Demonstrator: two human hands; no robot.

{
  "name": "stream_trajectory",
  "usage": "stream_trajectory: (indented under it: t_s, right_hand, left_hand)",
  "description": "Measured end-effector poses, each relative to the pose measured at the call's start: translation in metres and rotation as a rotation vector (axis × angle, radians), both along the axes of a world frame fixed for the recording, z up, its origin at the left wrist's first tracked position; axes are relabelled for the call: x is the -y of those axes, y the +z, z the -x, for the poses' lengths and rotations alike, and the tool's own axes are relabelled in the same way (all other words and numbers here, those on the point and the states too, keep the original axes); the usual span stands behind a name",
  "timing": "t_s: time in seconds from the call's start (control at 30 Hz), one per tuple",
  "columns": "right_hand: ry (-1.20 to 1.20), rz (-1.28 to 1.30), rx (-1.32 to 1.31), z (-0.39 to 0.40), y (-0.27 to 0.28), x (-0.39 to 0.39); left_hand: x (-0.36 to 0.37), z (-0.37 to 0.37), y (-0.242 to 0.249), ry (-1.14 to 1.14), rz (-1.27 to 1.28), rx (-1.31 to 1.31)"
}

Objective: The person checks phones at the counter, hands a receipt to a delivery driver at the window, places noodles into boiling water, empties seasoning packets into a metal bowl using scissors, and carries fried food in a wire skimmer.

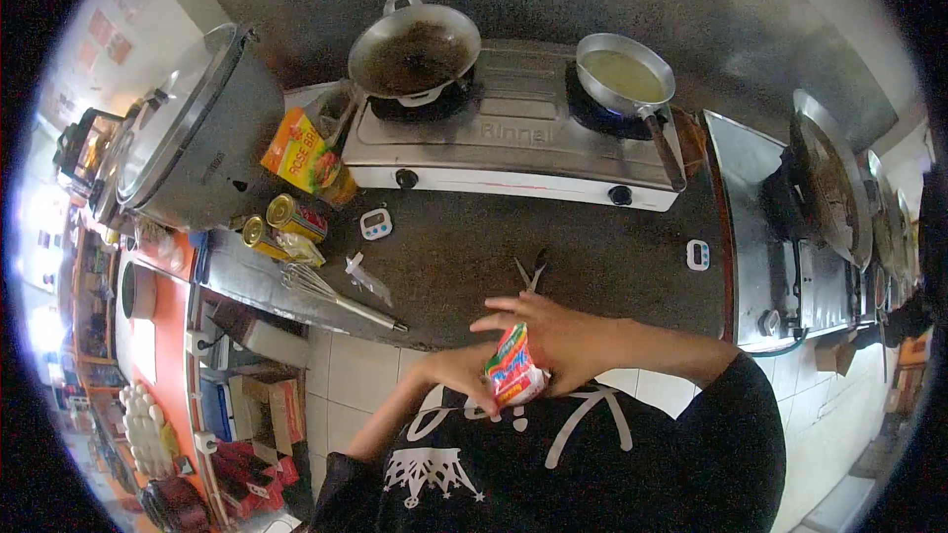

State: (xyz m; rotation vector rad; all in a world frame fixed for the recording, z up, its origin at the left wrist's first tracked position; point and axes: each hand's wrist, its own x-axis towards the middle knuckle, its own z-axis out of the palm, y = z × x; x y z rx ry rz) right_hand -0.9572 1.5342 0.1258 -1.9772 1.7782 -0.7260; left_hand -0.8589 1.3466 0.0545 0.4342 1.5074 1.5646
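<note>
Both hands are close together in front of my chest, around a small red, green and white packet [515, 373]. My left hand [466, 371] grips the packet's left side. On its right side, my right hand [558, 336] holds it too, with some fingers stretched toward the left. Just beyond my right hand, a pair of scissors [533, 271] lies on the dark counter [444, 266]. A whisk [346, 301] and a small clear plastic piece [368, 279] lie to the left.
A two-burner stove [513, 128] carries a wok [415, 51] and a saucepan [624, 74] with yellowish liquid. Two timers [376, 224] [698, 255], cans [296, 217], a yellow-red pouch [301, 156] and a large pot [202, 138] stand around. More pans [829, 178] are at right.
</note>
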Motion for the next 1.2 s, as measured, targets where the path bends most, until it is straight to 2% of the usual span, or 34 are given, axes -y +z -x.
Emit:
stream_trajectory:
  t_s: [0.07,0.13,0.17,0.2,0.27,0.3,0.43,0.7,0.77,0.8,0.87,0.9,0.97,1.0,1.07,1.1,1.13,1.2]
  right_hand:
    - [0.044,-0.141,0.152,-0.006,-0.012,-0.001]
    - [0.050,-0.105,0.168,-0.002,-0.012,0.001]
    - [0.079,-0.118,0.190,0.004,-0.006,0.004]
    - [0.109,-0.132,0.212,0.009,0.000,0.006]
    - [0.064,-0.138,0.152,0.014,0.011,0.004]
    - [0.057,-0.131,0.118,0.016,0.014,0.004]
    - [-0.015,-0.032,0.037,0.022,0.022,0.002]
    - [-0.044,0.103,0.043,0.030,0.021,0.000]
    - [-0.025,0.100,0.052,0.030,0.019,0.001]
    - [-0.001,0.047,0.129,0.031,0.020,0.001]
    - [0.033,-0.004,0.207,0.033,0.021,0.003]
    - [0.085,-0.018,0.303,0.033,0.021,0.004]
    - [0.190,-0.042,0.461,0.034,0.011,0.006]
    - [0.203,-0.034,0.457,0.032,0.010,0.009]
    - [0.157,-0.155,0.631,0.027,0.009,0.013]
    - [0.277,-0.077,0.517,0.029,0.001,0.015]
    - [0.287,-0.073,0.513,0.030,-0.003,0.017]
    - [0.265,-0.173,0.716,0.029,-0.007,0.020]
  left_hand:
    - [-0.003,-0.001,0.002,0.046,-0.003,-0.035]
    - [-0.006,-0.006,0.010,0.154,-0.010,-0.095]
    - [-0.005,0.001,0.029,0.109,-0.009,0.151]
    - [-0.005,-0.001,0.022,0.112,-0.009,0.156]
    - [-0.006,-0.001,0.010,0.209,-0.039,0.121]
    - [-0.007,-0.002,0.007,0.290,-0.065,0.020]
    - [-0.006,0.008,0.012,0.254,-0.121,0.031]
    - [0.005,0.016,0.015,0.298,0.018,-0.223]
    - [0.006,0.017,0.027,0.252,0.011,-0.045]
    - [0.007,0.016,0.026,0.263,0.015,-0.044]
    - [0.010,0.015,0.021,0.128,0.021,-0.138]
    - [0.011,0.018,0.013,-0.047,0.023,0.036]
    - [0.012,0.014,0.012,-0.046,-0.037,0.055]
    - [0.014,0.011,0.012,-0.052,-0.096,0.068]
    - [0.019,0.010,0.003,-0.011,-0.111,-0.031]
    - [0.022,0.010,0.001,-0.048,-0.205,0.026]
    - [0.025,0.010,0.003,-0.087,-0.301,0.082]
    - [0.029,0.009,0.009,-0.133,-0.247,0.153]
